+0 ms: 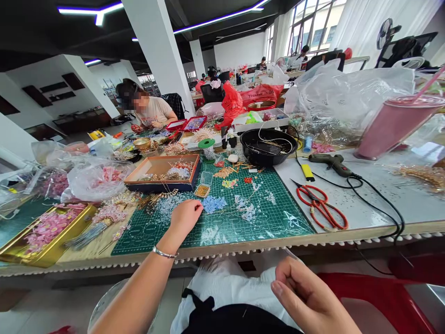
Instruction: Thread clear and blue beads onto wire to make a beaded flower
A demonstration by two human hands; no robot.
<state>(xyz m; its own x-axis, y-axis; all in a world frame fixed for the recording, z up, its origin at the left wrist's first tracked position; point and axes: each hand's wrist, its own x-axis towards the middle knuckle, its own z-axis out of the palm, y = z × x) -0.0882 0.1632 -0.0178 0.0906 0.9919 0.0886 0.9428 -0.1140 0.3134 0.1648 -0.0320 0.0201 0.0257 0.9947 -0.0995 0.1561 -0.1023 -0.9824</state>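
My left hand [185,217] reaches onto the green cutting mat [278,218], fingers curled together at a pile of pale blue beads [213,203]. A silver bracelet circles that wrist. My right hand [308,294] rests low over my lap, below the table edge, fingers curled in with the thumb against them; I cannot make out anything in it. Small heaps of clear, blue, orange and red beads lie scattered over the mat. A small clear box of gold beads [202,190] stands just beyond my left hand.
Red scissors [321,204] and a black glue gun [330,162] with its cable lie right of the mat. A brown tray [162,174], black bowl [268,146], gold tin of pink flowers [45,234], plastic bags and a pink drink [394,123] crowd the table. Another person works at far left.
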